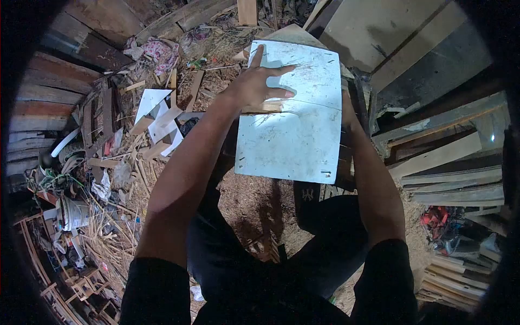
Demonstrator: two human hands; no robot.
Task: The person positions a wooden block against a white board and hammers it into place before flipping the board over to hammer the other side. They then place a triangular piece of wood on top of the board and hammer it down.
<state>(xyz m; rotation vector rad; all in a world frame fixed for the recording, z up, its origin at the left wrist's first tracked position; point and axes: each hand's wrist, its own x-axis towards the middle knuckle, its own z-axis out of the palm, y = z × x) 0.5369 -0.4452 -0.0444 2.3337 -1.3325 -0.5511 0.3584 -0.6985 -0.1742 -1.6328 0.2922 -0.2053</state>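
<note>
A worn white board (290,141) with scratches and small marks lies in front of me, brightly lit, with a line running across its middle. My left hand (257,84) rests on its upper left part with fingers spread. A short strip of light wood (264,108) lies at the board's left side, just below that hand. My right hand (347,108) is at the board's right edge, and its fingers are hidden behind the edge. Under the board, dark parts of a support show at the right.
White offcuts (162,123) and wood scraps lie on the shavings-covered floor at the left. Long boards (439,157) and stacked planks (455,281) are at the right. Large panels (384,32) lean at the upper right. A patterned cloth (162,54) lies at the upper left.
</note>
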